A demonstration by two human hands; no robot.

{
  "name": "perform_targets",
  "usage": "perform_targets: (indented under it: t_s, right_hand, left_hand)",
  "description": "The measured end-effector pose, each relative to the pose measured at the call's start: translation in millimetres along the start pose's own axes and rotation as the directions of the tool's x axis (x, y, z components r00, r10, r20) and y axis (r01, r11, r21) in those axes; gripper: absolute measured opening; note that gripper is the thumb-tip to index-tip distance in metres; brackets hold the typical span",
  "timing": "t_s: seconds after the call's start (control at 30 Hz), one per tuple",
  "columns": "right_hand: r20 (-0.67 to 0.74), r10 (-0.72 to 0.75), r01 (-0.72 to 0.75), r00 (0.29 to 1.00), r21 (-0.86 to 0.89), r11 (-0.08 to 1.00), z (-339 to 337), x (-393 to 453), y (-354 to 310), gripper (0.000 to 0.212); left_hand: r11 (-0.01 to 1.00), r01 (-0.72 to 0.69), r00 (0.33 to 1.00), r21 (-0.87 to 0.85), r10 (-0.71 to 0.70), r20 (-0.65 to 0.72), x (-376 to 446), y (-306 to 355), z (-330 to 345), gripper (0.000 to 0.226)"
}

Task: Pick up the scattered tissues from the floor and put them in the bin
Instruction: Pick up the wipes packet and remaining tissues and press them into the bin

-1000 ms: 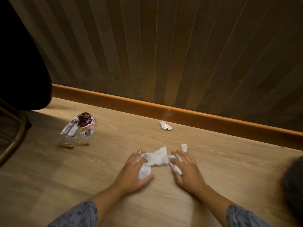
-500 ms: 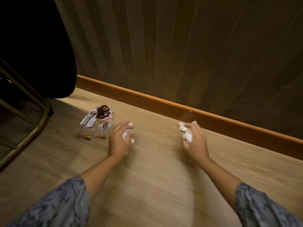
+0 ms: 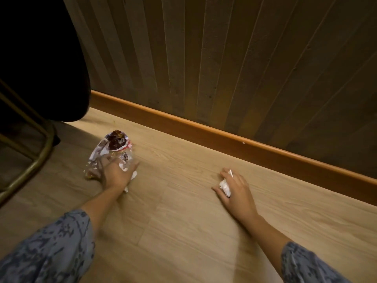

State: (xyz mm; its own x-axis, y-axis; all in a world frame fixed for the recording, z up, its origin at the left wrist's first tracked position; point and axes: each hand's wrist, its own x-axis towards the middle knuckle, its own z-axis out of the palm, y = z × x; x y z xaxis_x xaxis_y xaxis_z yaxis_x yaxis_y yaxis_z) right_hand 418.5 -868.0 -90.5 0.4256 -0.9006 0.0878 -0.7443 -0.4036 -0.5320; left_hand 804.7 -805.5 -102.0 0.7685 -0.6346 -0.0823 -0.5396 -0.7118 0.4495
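Head view. The left hand (image 3: 115,175) reaches to the far left of the pale wood-plank floor (image 3: 183,231). It is curled round a crumpled white tissue wad (image 3: 130,176), which shows between the fingers and below the palm. Its fingertips touch, or partly overlap, a clear crinkled plastic wrapper with a dark brown and red printed end (image 3: 111,149) that lies on the floor just beyond the hand. Whether the fingers already pinch the wrapper cannot be told; the hand is blurred.

The right hand (image 3: 234,190) rests low over the floor at centre right, well apart from the left hand. It is loosely closed on a second crumpled white tissue wad (image 3: 225,185), of which a corner sticks out at the fingertips. No loose tissue is visible on the floor between the hands or along the orange-brown wooden skirting board (image 3: 204,127) at the foot of the ribbed wall. The bin is not in view.

Step in hand, as judged: gather the last litter with the left hand while both tissue loads are retained.

- Keep the ring and little fingers folded over the wad. Use the thumb and forefinger alone to take the wrapper.
- Pinch the wrapper at its printed end; the clear film is likely to slip and crackle open.
- Keep the right hand closed throughout. The protruding corner suggests a shallow hold.
- Avoid the brass-coloured curved metal chair leg (image 3: 38,160) at far left when withdrawing the arm.
- Lift both hands together before turning towards the bin.
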Motion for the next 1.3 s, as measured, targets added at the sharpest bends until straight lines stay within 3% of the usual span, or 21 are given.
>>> perform_targets:
  t_s: [0.13,0.23,0.3,0.37,0.43,0.53,0.63,0.73,0.8,0.87,0.93,1.03,1.2,1.27,1.3]
  right_hand:
    - [-0.12,0.0,0.002,0.993,0.021,1.0,6.1,-21.5,-0.5,0.02]
    - [-0.141,0.07,-0.053,0.988,0.123,0.991,9.4,-40.3,-4.0,0.022]
    - [-0.165,0.102,-0.078,0.981,0.15,0.986,9.9,-54.4,-7.7,0.025]
    - [-0.189,0.105,-0.076,0.976,0.151,0.986,8.7,-69.0,-11.7,0.031]
    - [-0.185,0.067,-0.044,0.98,0.125,0.991,8.5,-85.4,-14.9,0.04]
    - [-0.082,0.032,-0.028,0.996,0.051,0.998,8.4,-115.3,-16.4,0.052]
    - [0.032,0.051,-0.051,0.998,0.014,0.999,-2.1,-141.4,-22.8,0.046]
    - [0.167,0.015,-0.021,0.986,0.031,0.999,-25.3,-155.4,-31.4,0.054]
    - [0.185,-0.032,0.034,0.982,-0.005,0.999,-49.6,-154.8,-37.7,0.055]
    - [0.101,-0.093,0.094,0.991,-0.012,0.995,-79.6,-146.8,-42.5,0.049]
    - [-0.015,-0.121,0.121,0.993,-0.017,0.993,-116.5,-132.1,-47.7,0.032]
    - [-0.182,-0.188,0.175,0.965,-0.084,0.981,-184.0,-111.5,-51.6,0.022]
    - [-0.391,-0.288,0.228,0.874,-0.194,0.954,-323.1,-111.4,-41.2,0.026]
    - [-0.461,-0.308,0.203,0.832,-0.263,0.943,-373.7,-127.7,-21.8,0.021]
    - [-0.507,-0.288,0.157,0.813,-0.284,0.946,-395.9,-140.1,-9.9,0.017]
  left_hand:
    - [0.976,-0.21,0.969,-0.05,0.2,-0.147,-36.8,-3.1,5.9,0.039]
    - [0.943,-0.267,0.954,-0.2,0.228,-0.196,-63.7,9.1,-3.2,0.018]
    - [0.917,-0.233,0.971,-0.325,0.202,-0.127,-87.2,19.3,-13.7,0.029]
    - [0.894,-0.244,0.964,-0.377,0.267,0.009,-110.7,26.5,-26.4,0.053]
    - [0.899,-0.323,0.91,-0.297,0.381,0.165,-127.0,28.9,-34.9,0.072]
    - [0.884,-0.453,0.844,-0.117,0.467,0.265,-143.4,26.8,-35.7,0.059]
    - [0.907,-0.385,0.868,-0.169,0.418,0.267,-161.8,28.7,-29.3,0.03]
    - [0.917,-0.388,0.874,-0.09,0.397,0.28,-183.1,44.7,-31.6,0.033]
    - [0.968,-0.237,0.897,-0.083,0.251,0.363,-192.0,69.0,-39.3,0.027]
    - [0.97,-0.018,0.902,-0.241,0.12,0.415,-196.2,105.0,-47.0,0.015]
    - [0.926,0.006,0.882,-0.377,0.173,0.439,-200.5,148.0,-55.9,0.006]
    - [0.824,-0.19,0.825,-0.534,0.429,0.368,-220.9,214.3,-73.3,0.011]
    - [0.509,-0.402,0.656,-0.761,0.74,0.148,-287.4,320.6,-91.5,0.032]
    - [0.425,-0.396,0.594,-0.814,0.795,0.126,-326.4,361.9,-89.3,0.031]
    - [0.397,-0.324,0.584,-0.859,0.798,0.149,-349.3,382.1,-86.6,0.028]
